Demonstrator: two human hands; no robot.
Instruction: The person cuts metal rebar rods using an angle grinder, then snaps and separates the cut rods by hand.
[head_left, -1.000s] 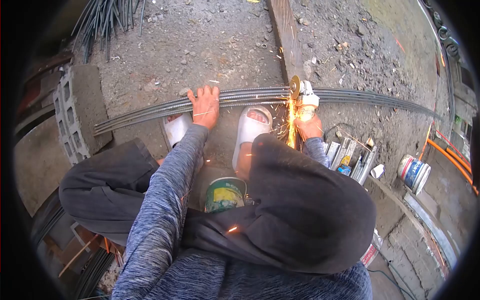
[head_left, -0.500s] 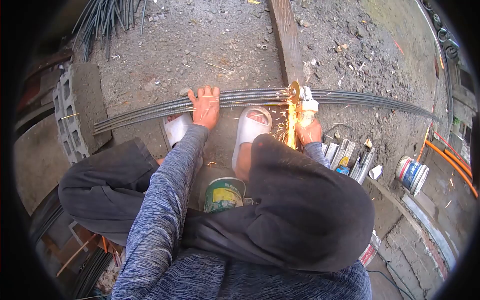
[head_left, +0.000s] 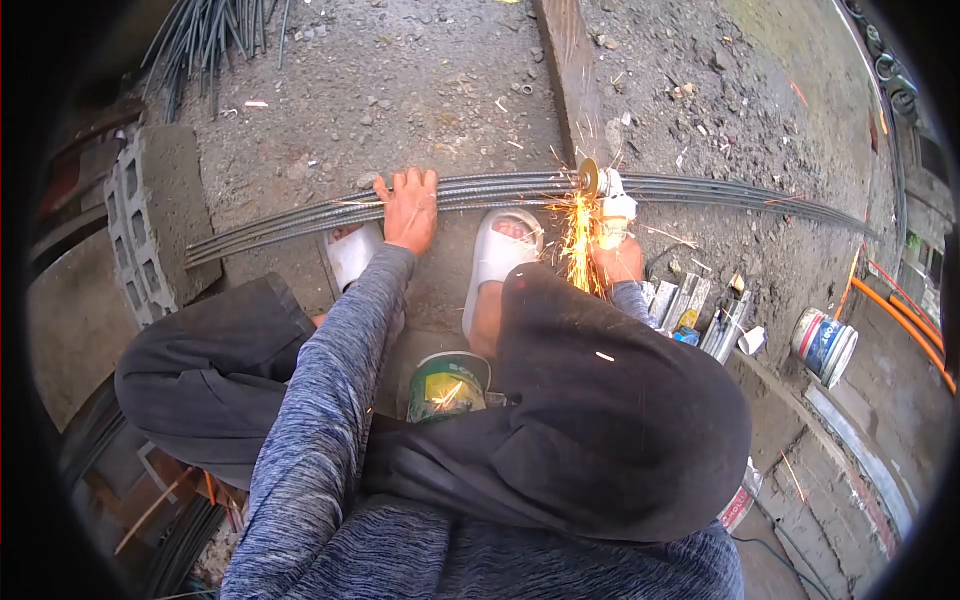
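Note:
A bundle of long ribbed rebars (head_left: 505, 190) lies across the ground in front of my feet. My left hand (head_left: 409, 212) presses over the bundle left of its middle, with its fingers wrapped over the far side. In my right hand (head_left: 619, 262) is an angle grinder (head_left: 618, 208), gripped by its body. Its thin cutting disc (head_left: 588, 178) stands upright against the bars, and orange sparks (head_left: 579, 240) pour down toward my right knee. The exact point of contact is partly hidden by the glare.
A hollow concrete block (head_left: 165, 210) stands near the bars' left end. A wooden plank (head_left: 568, 80) runs away beyond the disc. Metal channels (head_left: 685, 300) and a white-and-blue bucket (head_left: 822, 345) lie to the right. Between my legs stands a green bucket (head_left: 430, 390).
The spark spray has changed shape and spread further, with some sparks over the green bucket. Both hands, the grinder and the bars stay almost where they were.

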